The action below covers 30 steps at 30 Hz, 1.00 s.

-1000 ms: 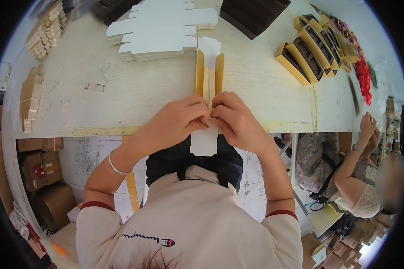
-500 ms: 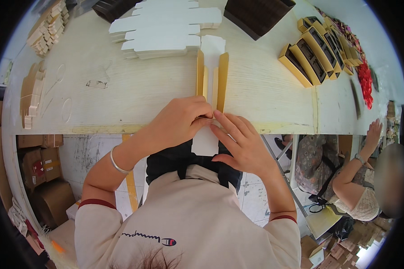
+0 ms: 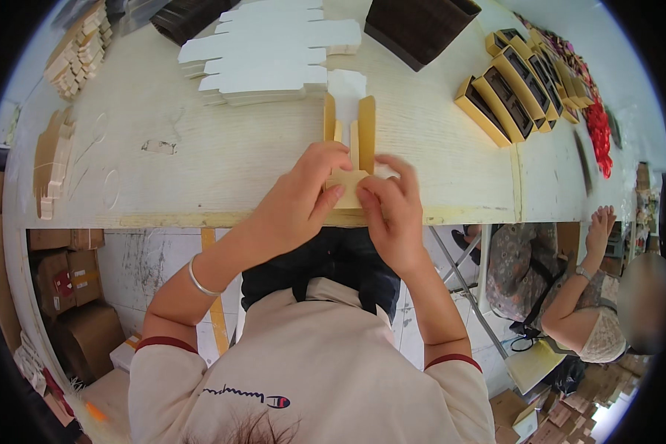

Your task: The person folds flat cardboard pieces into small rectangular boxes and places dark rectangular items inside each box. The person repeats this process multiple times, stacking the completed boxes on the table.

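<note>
OK, on my feed (clock centred on the part-folded gold carton (image 3: 367, 137)): it lies lengthwise, 12 to 6, at the near edge of the tabletop (image 3: 233, 159), long walls upright, pale inside, far flap out flat toward 12. Near-end flap (image 3: 345, 185) sits btwn my two hands. L hand (image 3: 307, 185), approx 7 o'c, grips the carton's near L corner, thumb on the flap, fingers up by the L wall. R hand (image 3: 394, 203), 5 o'c, fingertips at the flap's R side, one finger lifted near the R wall; blurry, can't tell if it's gripping.

Stack of flat white blanks (image 3: 266, 55) at 11, just beside the far flap. Dark brown box (image 3: 420, 31) at 1. Gold boxes w/ dark inserts (image 3: 505, 103) clustered at 2, red bundle (image 3: 599, 137) approx 3. Card pieces (image 3: 52, 166) at 9. Below tabletop level: brown cartons (image 3: 70, 281) at 8, co-worker (image 3: 581, 311) at 4.
</note>
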Tool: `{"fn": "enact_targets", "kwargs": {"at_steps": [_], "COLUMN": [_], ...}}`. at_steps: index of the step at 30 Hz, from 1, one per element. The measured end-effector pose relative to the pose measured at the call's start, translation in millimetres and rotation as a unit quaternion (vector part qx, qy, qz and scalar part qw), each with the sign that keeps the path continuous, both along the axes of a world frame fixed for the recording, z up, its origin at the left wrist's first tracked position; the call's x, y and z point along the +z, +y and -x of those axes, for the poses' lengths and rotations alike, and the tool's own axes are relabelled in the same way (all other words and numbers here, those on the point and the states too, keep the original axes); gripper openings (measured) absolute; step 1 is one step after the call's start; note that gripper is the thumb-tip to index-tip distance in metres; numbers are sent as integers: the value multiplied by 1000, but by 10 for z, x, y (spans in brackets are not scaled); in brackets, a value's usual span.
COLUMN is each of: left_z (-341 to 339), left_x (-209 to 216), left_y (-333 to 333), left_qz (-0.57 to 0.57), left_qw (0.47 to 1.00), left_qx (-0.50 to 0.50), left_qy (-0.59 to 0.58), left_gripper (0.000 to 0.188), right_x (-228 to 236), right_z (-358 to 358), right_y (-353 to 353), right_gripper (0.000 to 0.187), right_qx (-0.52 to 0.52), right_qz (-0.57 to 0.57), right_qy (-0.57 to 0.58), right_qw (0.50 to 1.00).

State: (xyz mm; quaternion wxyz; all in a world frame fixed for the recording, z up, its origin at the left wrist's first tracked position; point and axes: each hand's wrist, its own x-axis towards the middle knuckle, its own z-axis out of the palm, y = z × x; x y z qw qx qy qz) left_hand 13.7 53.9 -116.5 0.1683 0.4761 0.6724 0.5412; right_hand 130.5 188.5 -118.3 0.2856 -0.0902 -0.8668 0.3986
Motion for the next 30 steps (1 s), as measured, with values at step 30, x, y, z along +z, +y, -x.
{"fn": "enact_targets", "kwargs": {"at_steps": [30], "left_z": [-8], "left_x": [260], "left_y": [-90], "left_qz": [128], "left_qw": [901], "left_qx": [5], "left_qy": [414], "left_gripper": [16], "right_x": [324], "right_z": [-200], "right_y": [-56], "right_gripper": [29], "right_qx": [32], "right_qz": [-149], "right_qy": [-118], "right_qw": [981]}}
